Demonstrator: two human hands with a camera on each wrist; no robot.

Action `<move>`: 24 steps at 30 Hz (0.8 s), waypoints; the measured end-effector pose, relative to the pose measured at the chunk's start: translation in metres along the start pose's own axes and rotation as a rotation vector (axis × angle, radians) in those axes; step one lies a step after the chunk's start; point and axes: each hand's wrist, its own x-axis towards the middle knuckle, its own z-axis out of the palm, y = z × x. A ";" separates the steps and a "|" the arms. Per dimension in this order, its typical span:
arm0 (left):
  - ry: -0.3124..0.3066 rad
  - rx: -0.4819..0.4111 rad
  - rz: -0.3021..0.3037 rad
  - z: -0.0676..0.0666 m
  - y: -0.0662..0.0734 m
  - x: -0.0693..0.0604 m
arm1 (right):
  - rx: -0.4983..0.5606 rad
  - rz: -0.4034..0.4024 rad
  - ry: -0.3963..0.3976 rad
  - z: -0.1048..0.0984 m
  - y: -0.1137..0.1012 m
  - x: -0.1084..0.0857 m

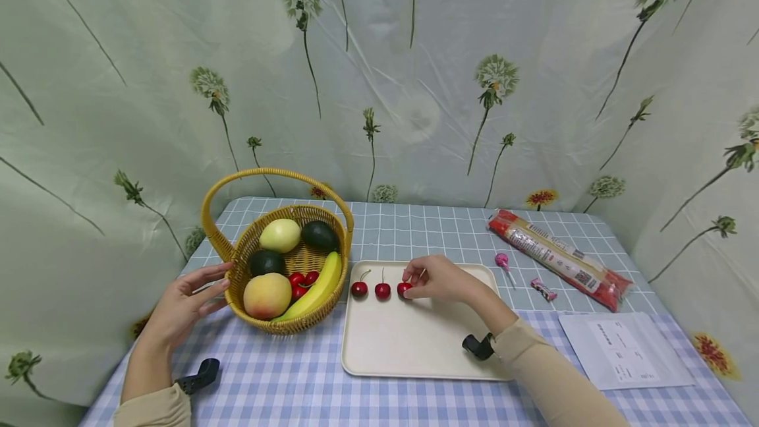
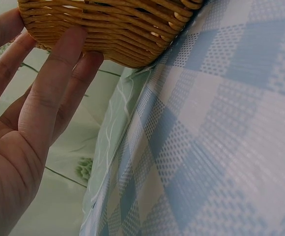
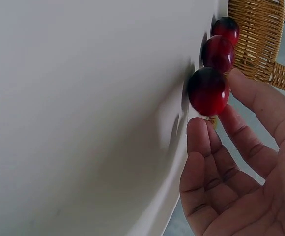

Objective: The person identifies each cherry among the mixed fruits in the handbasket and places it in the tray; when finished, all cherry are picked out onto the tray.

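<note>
Pale fabric (image 1: 415, 91) printed with dandelions hangs behind a worktop (image 1: 267, 381) covered by a blue-and-white checked cloth in front and a grey-green gridded one at the back. Near the middle, the right hand (image 1: 439, 279) pinches a dark red cherry (image 1: 404, 290) between thumb and fingers, at the far part of a cream tray (image 1: 409, 351). That cherry is the rightmost of three in a row; the two neighbouring cherries (image 1: 382, 291) lie on the tray to its left, stems pointing away from the person.

To the left, the left hand (image 1: 178, 308) is spread, its fingertips touching the outer side of a wicker basket (image 1: 287, 328) and holding nothing. Inside the basket, whose tall handle arches overhead, are a peach (image 1: 267, 296), a banana (image 1: 315, 294), a yellow-green fruit (image 1: 281, 235), two dark green fruits (image 1: 320, 236) and a cluster of red cherries (image 1: 311, 277).

Beyond the tray's right side lie a pink lollipop (image 1: 501, 260), a small wrapped sweet (image 1: 543, 289), a long red-ended packet (image 1: 557, 257) and, nearer the person, a whitish labelled pouch (image 1: 628, 351).
</note>
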 end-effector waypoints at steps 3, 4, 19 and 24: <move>0.006 0.001 -0.009 0.000 0.000 0.000 | -0.005 -0.002 -0.002 0.000 0.000 0.000; 0.007 0.002 -0.010 0.000 0.000 0.000 | -0.009 -0.003 -0.003 0.000 0.000 0.000; 0.007 0.024 -0.020 0.001 0.003 -0.001 | -0.116 -0.108 0.004 -0.010 -0.041 0.001; 0.008 0.036 -0.023 0.001 0.004 -0.001 | -0.100 -0.120 -0.053 -0.007 -0.067 0.004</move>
